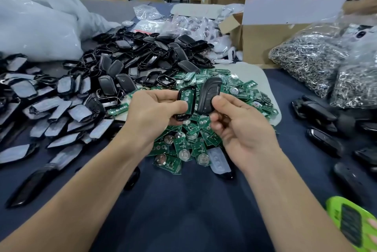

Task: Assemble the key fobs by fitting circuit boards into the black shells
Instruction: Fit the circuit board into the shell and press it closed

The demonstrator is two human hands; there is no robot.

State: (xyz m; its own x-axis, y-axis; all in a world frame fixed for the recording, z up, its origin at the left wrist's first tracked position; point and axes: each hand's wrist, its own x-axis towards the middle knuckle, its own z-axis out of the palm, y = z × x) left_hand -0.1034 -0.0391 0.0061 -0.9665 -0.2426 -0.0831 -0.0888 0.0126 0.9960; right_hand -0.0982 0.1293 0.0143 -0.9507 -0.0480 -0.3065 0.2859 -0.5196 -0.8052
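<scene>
Heap of black shells (122,64) on left of blue table (183,211). My left hand (151,115) grips open shell (182,117), green board (186,96) sits inside. Just beside it, my right hand (242,129) pinches black cover (210,93) by bottom end, cover standing up. Both held over pile of green boards (195,145). Bags of metal rings (310,62) far right
</scene>
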